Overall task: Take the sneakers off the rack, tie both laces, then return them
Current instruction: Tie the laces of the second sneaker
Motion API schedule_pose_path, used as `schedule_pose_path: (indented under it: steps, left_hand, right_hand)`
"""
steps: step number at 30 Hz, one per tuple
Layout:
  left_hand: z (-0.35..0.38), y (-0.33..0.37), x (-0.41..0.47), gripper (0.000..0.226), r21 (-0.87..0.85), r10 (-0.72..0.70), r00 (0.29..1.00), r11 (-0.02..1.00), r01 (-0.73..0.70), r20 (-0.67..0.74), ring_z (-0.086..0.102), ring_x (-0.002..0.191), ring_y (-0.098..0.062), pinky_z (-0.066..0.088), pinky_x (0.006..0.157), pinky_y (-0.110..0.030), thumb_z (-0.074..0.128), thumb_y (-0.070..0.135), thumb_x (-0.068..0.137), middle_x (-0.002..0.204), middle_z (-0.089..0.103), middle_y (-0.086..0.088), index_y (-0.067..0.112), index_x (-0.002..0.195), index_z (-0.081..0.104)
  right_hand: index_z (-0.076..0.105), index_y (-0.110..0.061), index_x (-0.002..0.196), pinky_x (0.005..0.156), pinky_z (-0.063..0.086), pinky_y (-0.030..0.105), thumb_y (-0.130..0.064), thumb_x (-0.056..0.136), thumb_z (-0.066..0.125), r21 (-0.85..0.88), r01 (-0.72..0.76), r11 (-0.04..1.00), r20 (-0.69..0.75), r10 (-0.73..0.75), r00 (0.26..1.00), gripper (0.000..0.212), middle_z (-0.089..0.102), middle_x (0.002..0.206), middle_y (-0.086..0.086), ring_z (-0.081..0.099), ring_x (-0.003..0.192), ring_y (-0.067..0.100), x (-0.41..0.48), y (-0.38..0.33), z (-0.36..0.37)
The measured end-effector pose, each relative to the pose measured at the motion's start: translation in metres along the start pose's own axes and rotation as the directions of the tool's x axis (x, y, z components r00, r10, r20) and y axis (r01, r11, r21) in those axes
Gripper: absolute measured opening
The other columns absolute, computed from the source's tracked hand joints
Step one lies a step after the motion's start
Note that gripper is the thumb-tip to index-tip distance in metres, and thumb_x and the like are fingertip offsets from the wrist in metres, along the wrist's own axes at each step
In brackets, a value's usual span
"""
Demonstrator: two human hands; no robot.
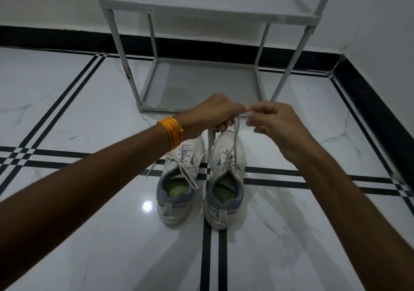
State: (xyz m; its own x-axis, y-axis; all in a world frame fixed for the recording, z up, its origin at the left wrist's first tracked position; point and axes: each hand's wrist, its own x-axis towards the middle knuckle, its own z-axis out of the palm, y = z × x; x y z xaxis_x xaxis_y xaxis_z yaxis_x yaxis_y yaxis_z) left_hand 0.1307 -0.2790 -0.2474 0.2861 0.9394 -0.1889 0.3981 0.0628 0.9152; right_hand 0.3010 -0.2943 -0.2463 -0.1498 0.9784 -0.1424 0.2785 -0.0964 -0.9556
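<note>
Two white and grey sneakers stand side by side on the floor, toes pointing away from me. The left sneaker (179, 178) has loose laces trailing over its side and onto the tiles. Above the right sneaker (226, 183) both hands pull its lace ends (236, 138) upward. My left hand (212, 113), with orange bangles at the wrist, pinches one strand. My right hand (275, 122) pinches the other, fingertips nearly touching the left hand's. The grey shoe rack (201, 10) stands just beyond, shelves bare.
White marble floor tiles with black stripe lines run under the sneakers. A black skirting band (376, 111) lines the white walls behind and to the right. The rack's lower shelf (197, 84) sits close to the floor right behind my hands.
</note>
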Motion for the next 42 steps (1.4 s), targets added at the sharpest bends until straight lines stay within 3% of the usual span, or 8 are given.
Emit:
schedule_pose_path:
  steps: [5,11,16,23,28,33,37,42]
  left_hand:
    - [0.001,0.002,-0.001,0.036,-0.052,0.007,1.000,0.999,-0.007,-0.009,0.050,0.050,-0.012,0.040,0.052,-0.024,0.054,0.034,0.095,0.059,0.058,-0.001,0.009,0.071,0.064]
    - [-0.008,-0.008,0.000,0.027,-0.180,0.057,0.998,0.982,-0.057,-0.003,0.068,0.079,-0.025,0.055,0.077,-0.036,0.055,0.017,0.088,0.089,0.072,-0.019,-0.005,0.094,0.069]
    - [0.017,-0.013,0.000,0.025,0.154,0.221,0.975,0.963,-0.222,0.019,0.069,0.081,-0.014,0.058,0.076,-0.022,0.076,0.001,0.070,0.089,0.071,-0.003,0.010,0.092,0.068]
    - [0.030,-0.025,0.000,0.027,0.661,0.703,0.661,0.630,-0.407,-0.264,0.066,0.064,-0.019,0.057,0.060,-0.032,0.074,0.012,0.080,0.078,0.070,-0.006,0.007,0.099,0.056]
    - [0.021,-0.031,-0.003,0.015,0.824,0.831,0.556,0.340,-0.454,-0.037,0.058,0.047,-0.016,0.041,0.057,-0.021,0.069,0.020,0.088,0.061,0.067,-0.007,0.005,0.085,0.069]
    - [0.020,-0.021,-0.002,0.022,0.346,0.231,0.951,0.926,-0.150,-0.204,0.062,0.046,-0.011,0.054,0.056,-0.025,0.066,0.023,0.085,0.057,0.069,-0.001,0.011,0.067,0.072]
    - [0.016,-0.012,0.000,0.028,0.114,0.075,0.979,0.992,-0.054,-0.190,0.056,0.046,-0.010,0.050,0.054,-0.025,0.064,0.023,0.085,0.056,0.063,-0.003,0.005,0.063,0.069]
    - [0.018,-0.011,-0.002,0.031,-0.036,0.062,0.985,0.997,-0.068,-0.161,0.066,0.057,-0.019,0.054,0.064,-0.035,0.057,0.023,0.089,0.058,0.068,-0.005,0.009,0.063,0.068]
  right_hand:
    - [0.073,-0.001,0.080,0.055,0.039,0.028,-0.012,0.084,0.067,-0.146,0.022,0.989,0.021,-0.020,1.000,0.012,0.055,0.062,0.006,0.047,0.061,0.015,-0.004,0.011,0.017]
    - [0.071,-0.001,0.088,0.048,0.040,0.021,-0.016,0.092,0.060,-0.016,0.121,0.993,-0.058,-0.122,0.991,0.019,0.058,0.063,0.003,0.052,0.054,0.010,-0.008,-0.018,-0.001]
    - [0.065,-0.011,0.085,0.053,0.046,0.020,-0.020,0.096,0.054,0.267,0.137,0.954,-0.030,-0.134,0.991,0.018,0.059,0.065,-0.002,0.057,0.060,0.010,0.000,-0.049,0.005]
    - [0.066,0.002,0.106,0.069,0.058,0.019,-0.010,0.094,0.059,0.592,0.058,0.804,-0.131,0.025,0.991,0.018,0.068,0.080,0.007,0.068,0.071,0.012,0.027,-0.037,0.003]
    - [0.060,0.013,0.109,0.068,0.061,0.024,0.005,0.091,0.057,0.708,-0.138,0.693,-0.087,0.279,0.956,0.020,0.068,0.091,0.020,0.072,0.076,0.021,0.036,0.001,0.006]
    - [0.060,0.005,0.114,0.081,0.061,0.029,-0.001,0.087,0.062,0.468,-0.206,0.859,-0.136,0.301,0.944,0.028,0.069,0.106,0.024,0.073,0.092,0.027,0.018,0.026,0.011]
    - [0.058,-0.011,0.115,0.065,0.061,0.025,-0.010,0.090,0.060,0.181,-0.015,0.983,-0.316,0.072,0.946,0.024,0.069,0.094,0.010,0.074,0.080,0.020,-0.008,0.019,0.020]
    - [0.057,-0.006,0.110,0.058,0.058,0.026,-0.020,0.096,0.056,0.150,-0.031,0.988,-0.094,0.046,0.994,0.020,0.072,0.095,0.007,0.075,0.081,0.017,-0.024,0.010,0.026]
